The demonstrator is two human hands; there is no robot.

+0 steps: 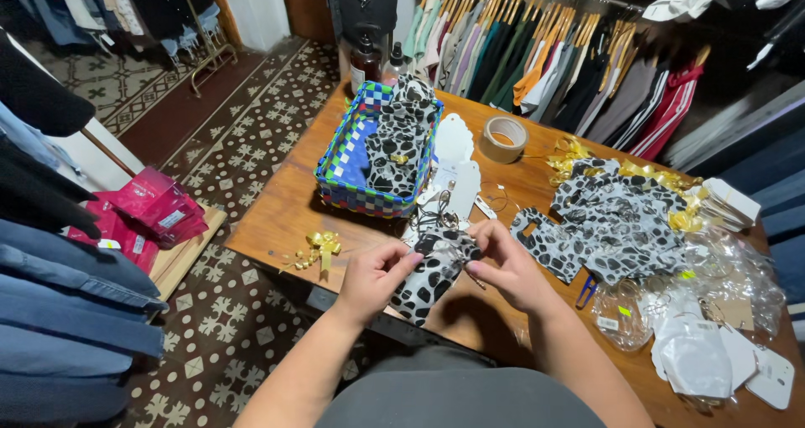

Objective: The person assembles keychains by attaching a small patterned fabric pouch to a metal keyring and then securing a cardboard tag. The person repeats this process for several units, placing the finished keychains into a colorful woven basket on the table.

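Both hands meet over the near edge of the wooden counter [277, 218]; the left hand [375, 277] and the right hand [507, 269] are each pinched on the top of a small black-and-white spotted pouch [428, 279], which hangs between them just above the counter edge; thin dark cords trail from its mouth, though how they are tied is too fine to tell.

The pouch looks soft and very light, a limp film or cloth that sags under its own weight; it would likely crumple rather than resist, so the firmest hold seems to be at the gathered neck, where the fingertips already sit, with the body left free to hang; the surface may be a little slick, so a pinch serves better than a flat grip.

Just beyond the hands stands a woven blue, green and white basket [335, 172] with more spotted pouches in it; white card tags [457, 155] lie beside it, and a roll of brown tape [503, 139] farther back; a gold ribbon bow [322, 245] rests near the left hand; a heap of spotted pouches [616, 223] and clear plastic sleeves [729, 269] lie to the right.
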